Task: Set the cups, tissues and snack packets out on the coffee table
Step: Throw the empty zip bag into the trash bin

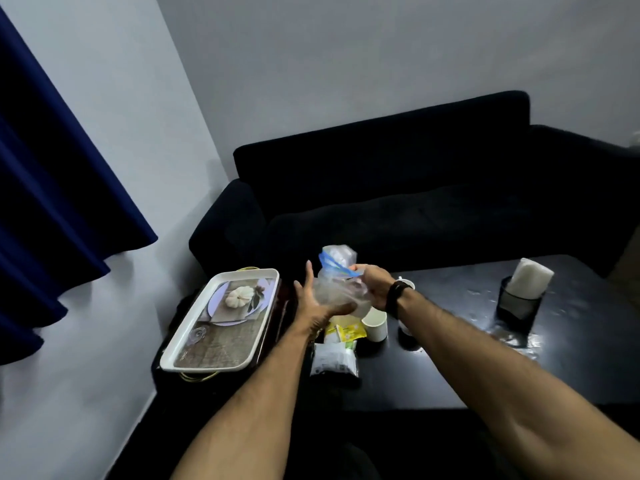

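Head view has both your arms stretched out over the near left end of the dark coffee table (450,358), and between your hands you hold up a clear plastic bag (334,289) with blue at its top. Your right hand (374,285), a dark band on its wrist, pinches the bag near its gathered neck; your left hand (313,299) lies under and against its side with the fingers spread straight, thumb across the bottom. What the bag holds is too blurred to tell, though it may be more packets. Below it on the table lie a yellow snack packet (349,331) and, nearer you, a white and green snack packet (334,360), the two just beside each other. A white paper cup (375,323) stands to the right of the yellow one, and another cup (406,284) shows behind your right wrist. Well apart, toward the far right, the tissues (530,277) stick up from a black mesh holder (517,303). Off the table's left end rests a white tray (221,320) printed with a pumpkin picture.
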